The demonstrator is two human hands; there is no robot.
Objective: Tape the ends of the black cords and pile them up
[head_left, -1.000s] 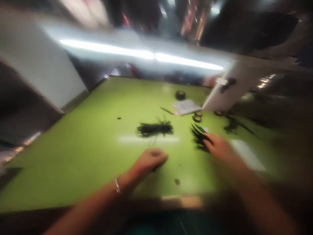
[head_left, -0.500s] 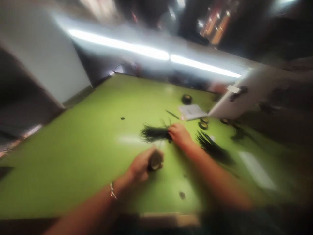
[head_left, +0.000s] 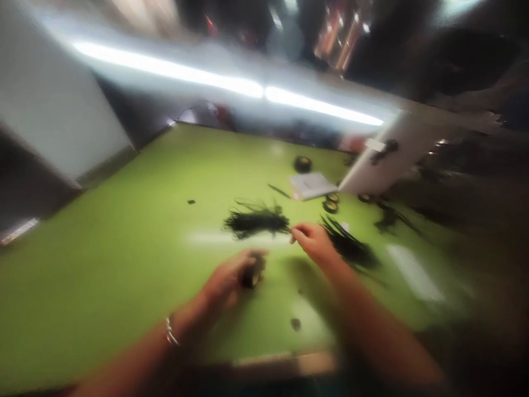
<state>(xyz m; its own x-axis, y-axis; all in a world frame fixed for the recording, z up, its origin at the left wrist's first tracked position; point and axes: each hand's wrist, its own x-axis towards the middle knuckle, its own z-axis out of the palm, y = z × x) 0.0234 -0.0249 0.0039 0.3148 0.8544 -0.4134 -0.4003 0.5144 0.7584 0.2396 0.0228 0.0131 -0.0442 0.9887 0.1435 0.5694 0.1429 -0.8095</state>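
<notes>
My left hand [head_left: 225,278] is wrapped around a roll of black tape [head_left: 253,274], held just above the green table [head_left: 124,264]. Beyond it lies a bundle of thin black wires [head_left: 256,220], its looped and loose ends fanned out to the left. At the bundle's right end my right hand [head_left: 312,240] has thumb and forefinger pinched together, and a thin dark strand seems to run into them from the bundle. Blur hides the strand's tip. A second bundle of black wires [head_left: 351,245] lies to the right, partly behind my right forearm.
Past the bundles are a white notepad [head_left: 313,186], a dark pen [head_left: 279,191] and several more tape rolls [head_left: 303,164]. A white panel [head_left: 372,160] stands upright at the right. Small dark scraps [head_left: 295,323] dot the tabletop, and a tube light [head_left: 165,69] spans the back.
My right hand has drawn off the bundle's right end toward the right, leaving its fingers pinched beside it. The tape roll in my left hand has turned slightly. The whole view has shifted.
</notes>
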